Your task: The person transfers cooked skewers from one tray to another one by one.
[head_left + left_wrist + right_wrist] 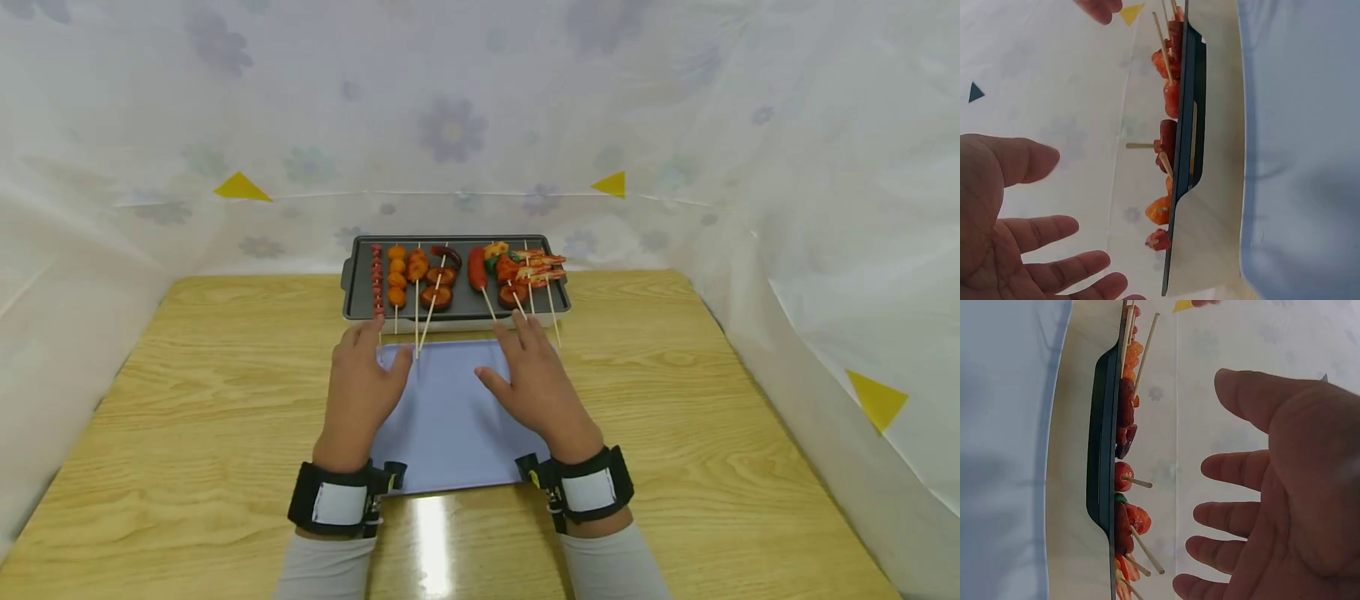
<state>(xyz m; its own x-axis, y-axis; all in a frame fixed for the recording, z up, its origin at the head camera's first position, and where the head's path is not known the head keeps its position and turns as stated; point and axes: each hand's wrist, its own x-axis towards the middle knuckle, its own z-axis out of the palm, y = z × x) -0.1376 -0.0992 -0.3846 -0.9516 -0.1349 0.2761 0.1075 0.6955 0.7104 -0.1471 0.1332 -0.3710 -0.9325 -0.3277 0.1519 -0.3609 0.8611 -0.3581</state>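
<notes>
My left hand (360, 383) and right hand (538, 385) hover over the left and right sides of a pale lavender tray (450, 417). Both have spread fingers and hold nothing; the wrist views show bare palms. Just beyond the fingertips stands a dark grill pan (461, 293) bearing several skewers, sticks toward me. Left to right lie small red pieces (377, 279), orange balls (397, 279), an orange-brown chunk (417, 265) and brown round slices (437, 297). Further right come a red sausage (477, 268), a brown slice (513, 296) and shrimp (546, 260).
Everything stands on a wood-grain table (225, 400). White flowered sheeting (450, 100) hangs behind and along both sides, with yellow triangles (877, 400) stuck on it. Some stick ends overhang the pan's front edge toward the tray.
</notes>
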